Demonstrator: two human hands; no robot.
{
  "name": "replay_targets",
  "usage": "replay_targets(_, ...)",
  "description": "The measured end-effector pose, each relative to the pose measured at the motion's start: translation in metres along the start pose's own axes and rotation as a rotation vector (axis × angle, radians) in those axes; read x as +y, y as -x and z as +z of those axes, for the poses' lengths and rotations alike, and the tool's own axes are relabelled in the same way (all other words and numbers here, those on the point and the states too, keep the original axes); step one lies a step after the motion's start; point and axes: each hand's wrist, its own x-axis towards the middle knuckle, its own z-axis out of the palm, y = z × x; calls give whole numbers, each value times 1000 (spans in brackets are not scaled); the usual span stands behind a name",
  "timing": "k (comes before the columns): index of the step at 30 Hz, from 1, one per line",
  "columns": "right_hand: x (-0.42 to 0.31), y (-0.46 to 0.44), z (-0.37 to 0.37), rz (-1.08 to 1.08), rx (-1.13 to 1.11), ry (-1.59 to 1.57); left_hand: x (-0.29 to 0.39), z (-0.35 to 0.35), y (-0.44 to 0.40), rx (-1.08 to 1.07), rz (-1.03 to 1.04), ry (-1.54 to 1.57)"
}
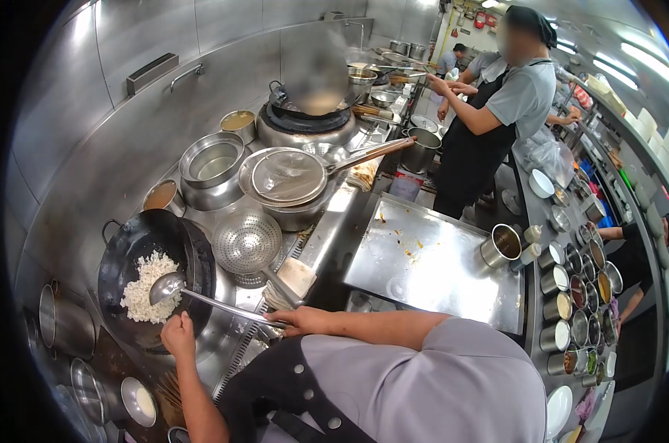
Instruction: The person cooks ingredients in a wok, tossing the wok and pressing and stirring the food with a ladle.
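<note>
White rice (144,297) lies heaped in a black wok (115,267) at the left of the head view. My right hand (302,321) is closed round the end of a long-handled metal ladle (227,304), whose bowl rests on the rice. At the wok's near edge, my left hand (178,334) is closed and grips the wok's rim or handle; its fingers partly hide the spot. A perforated skimmer (246,240) lies just right of the wok, its handle pointing toward my right forearm.
Beyond the skimmer, a fine strainer (288,176) sits over a pot. A steel pot (212,159) of liquid stands behind the wok. To my right are a steel counter (430,255) with food scraps and several seasoning containers (554,336). A co-worker (489,111) stands farther along.
</note>
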Motion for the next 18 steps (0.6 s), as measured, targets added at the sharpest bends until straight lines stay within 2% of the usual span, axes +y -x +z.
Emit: replay_targets(18, 9, 9, -3, 7, -34, -87, -2, 4, 4, 10, -12, 1)
